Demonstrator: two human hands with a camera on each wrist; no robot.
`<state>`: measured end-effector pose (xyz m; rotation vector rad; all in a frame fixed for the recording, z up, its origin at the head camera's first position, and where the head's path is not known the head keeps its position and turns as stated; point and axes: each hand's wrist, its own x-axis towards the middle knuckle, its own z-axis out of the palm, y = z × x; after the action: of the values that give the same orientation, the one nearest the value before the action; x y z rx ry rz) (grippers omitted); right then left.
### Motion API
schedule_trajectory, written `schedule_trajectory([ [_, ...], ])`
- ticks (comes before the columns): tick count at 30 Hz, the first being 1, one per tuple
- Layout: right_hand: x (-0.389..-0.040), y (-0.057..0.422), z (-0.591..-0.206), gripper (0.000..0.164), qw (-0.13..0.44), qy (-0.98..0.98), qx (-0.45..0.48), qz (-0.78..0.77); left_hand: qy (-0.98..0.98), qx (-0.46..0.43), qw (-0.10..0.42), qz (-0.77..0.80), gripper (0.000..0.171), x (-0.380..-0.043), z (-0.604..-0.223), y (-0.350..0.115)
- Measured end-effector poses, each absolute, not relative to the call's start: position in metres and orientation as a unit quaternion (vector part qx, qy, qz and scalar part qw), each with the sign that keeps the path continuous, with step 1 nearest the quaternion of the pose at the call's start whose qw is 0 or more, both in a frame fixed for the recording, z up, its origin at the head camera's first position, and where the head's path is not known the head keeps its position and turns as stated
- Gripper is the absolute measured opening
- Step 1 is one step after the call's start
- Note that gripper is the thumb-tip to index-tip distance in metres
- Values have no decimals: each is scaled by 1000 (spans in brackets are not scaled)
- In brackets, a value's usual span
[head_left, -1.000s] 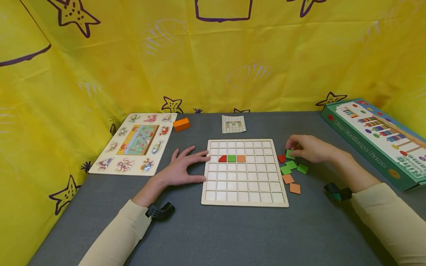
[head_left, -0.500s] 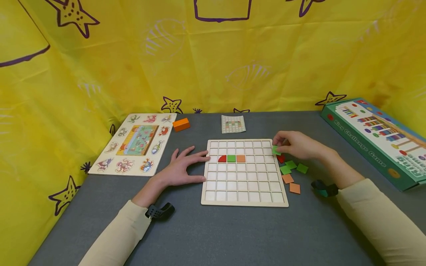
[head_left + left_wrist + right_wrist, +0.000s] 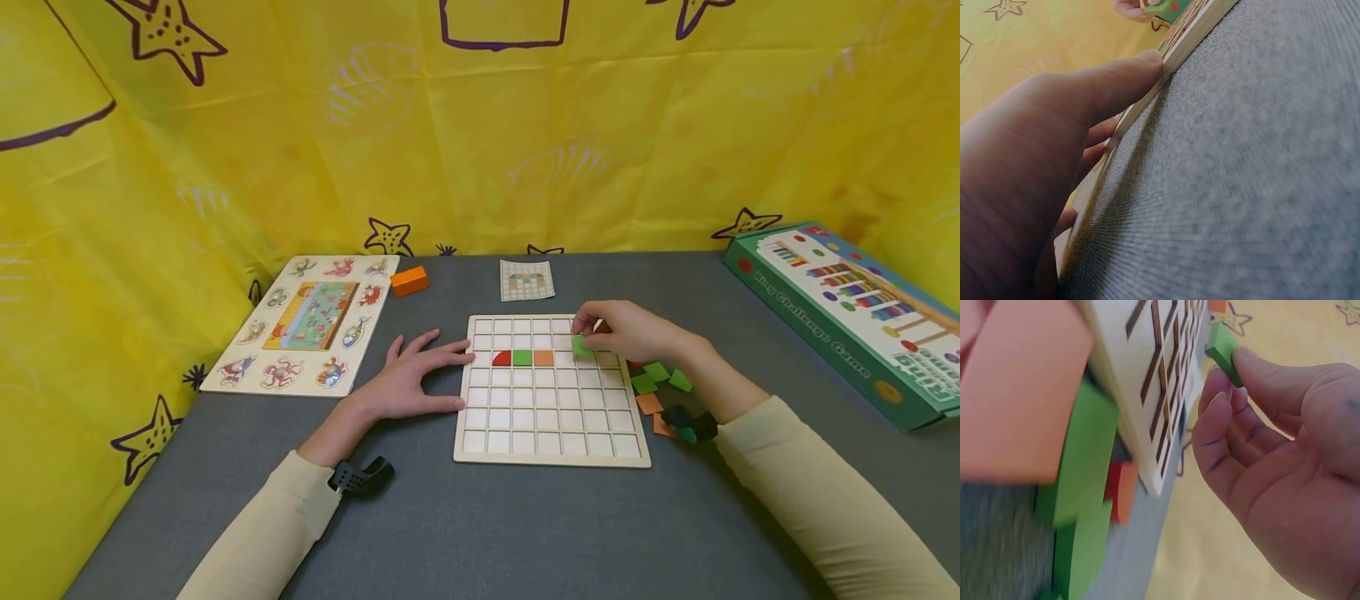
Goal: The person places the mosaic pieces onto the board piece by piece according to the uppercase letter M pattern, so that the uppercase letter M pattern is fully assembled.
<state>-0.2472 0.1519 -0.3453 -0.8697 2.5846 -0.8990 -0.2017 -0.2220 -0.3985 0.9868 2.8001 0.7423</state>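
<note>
Plain green is being shown by the square tile (image 3: 582, 345) at the fingertips of the right hand (image 3: 643, 329), while green and light orange are being shown by the loose tiles (image 3: 649, 404) below it. Pale wood with a square grid is being displayed by the board (image 3: 547, 421) beside the left hand (image 3: 408, 385), with red, green and orange being added by three pieces (image 3: 522, 358). Yellow patterned with purple stars is being shown by the curtain (image 3: 480, 125) beyond both hands, and green with multicoloured pictures by the box (image 3: 817, 325) right of the right hand.
</note>
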Motion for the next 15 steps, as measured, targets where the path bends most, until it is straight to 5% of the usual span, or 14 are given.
schedule_trajectory([
  [15,-252,124,-354,6,166,891,-318,-276,914,322,42,243,67,-202,-397,-222],
])
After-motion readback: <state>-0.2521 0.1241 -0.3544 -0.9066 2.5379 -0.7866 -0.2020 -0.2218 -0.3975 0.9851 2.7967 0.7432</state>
